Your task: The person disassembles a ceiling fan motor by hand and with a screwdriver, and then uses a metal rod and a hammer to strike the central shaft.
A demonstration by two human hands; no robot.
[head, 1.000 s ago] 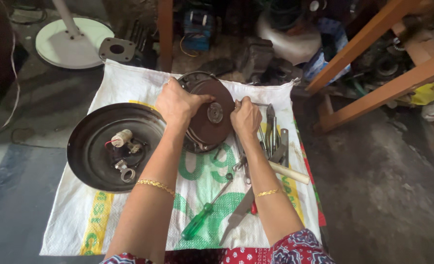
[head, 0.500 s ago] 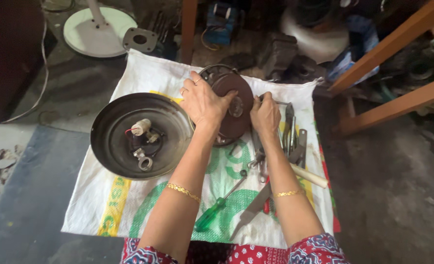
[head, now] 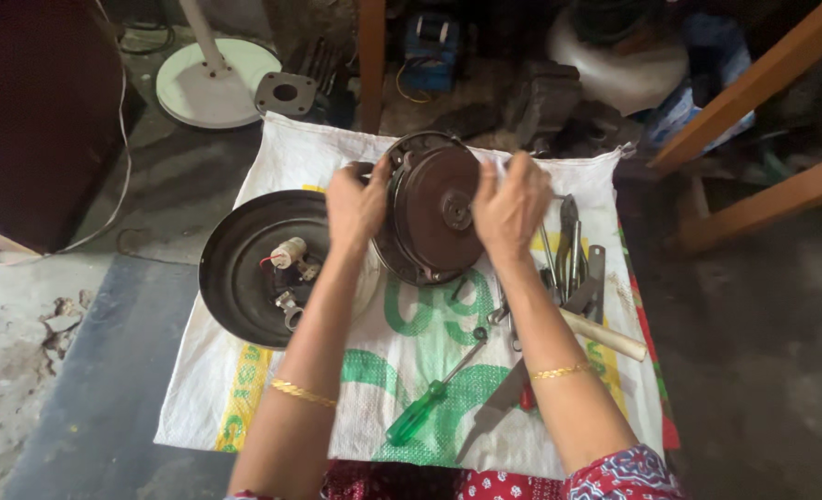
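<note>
A round, rusty brown motor housing [head: 434, 218] stands tilted on edge over a white woven sack [head: 402, 333]. My left hand [head: 355, 206] grips its left rim and my right hand [head: 508, 208] grips its right rim. To the left lies a dark round metal cover [head: 244, 268] with a small capacitor and wires [head: 288, 252] and loose fittings inside it. Both wrists wear thin gold bangles.
A green-handled screwdriver [head: 429, 403], a knife blade [head: 494, 412], a wooden-handled hammer [head: 601, 333] and pliers and wrenches [head: 568, 245] lie on the sack's right half. A white round fan base [head: 212, 83] stands behind left, orange wooden frame legs [head: 753, 102] at right, dark cabinet [head: 41, 120] left.
Both hands have lifted the motor housing up onto its edge and shifted to its two rims. The camera view has moved, so everything sits further right in the frame.
</note>
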